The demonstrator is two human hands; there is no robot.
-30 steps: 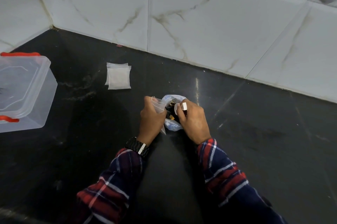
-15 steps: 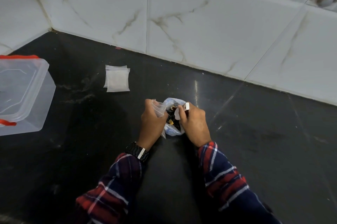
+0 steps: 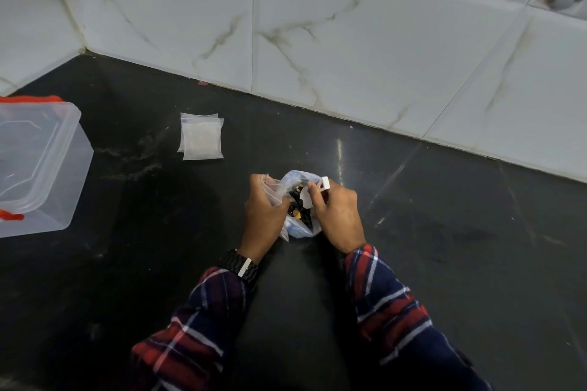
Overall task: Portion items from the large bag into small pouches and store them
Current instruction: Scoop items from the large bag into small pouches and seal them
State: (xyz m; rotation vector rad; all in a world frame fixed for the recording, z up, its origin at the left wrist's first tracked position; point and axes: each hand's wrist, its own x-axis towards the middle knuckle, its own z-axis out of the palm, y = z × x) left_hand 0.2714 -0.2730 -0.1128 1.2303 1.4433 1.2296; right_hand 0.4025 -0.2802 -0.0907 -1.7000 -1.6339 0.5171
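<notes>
Large bag [image 3: 300, 228] sat on the bench [image 3: 444, 247], holding small dark and orange bits. Left hand [image 3: 265, 211] gripped a clear pouch [image 3: 273, 185]; right hand [image 3: 336, 212] pinched a white piece [image 3: 324, 183]. Spare pouches [image 3: 201, 136] lay near a clear tub [image 3: 38, 165], contents unclear.

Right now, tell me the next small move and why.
Probably drop the white piece into the pouch: the right hand pinches it above the bag, and the left hand holds the pouch beside it.

Black counter [image 3: 444, 263]: pouches [image 3: 201, 140], container [image 3: 38, 165], bag [image 3: 300, 230].
</notes>
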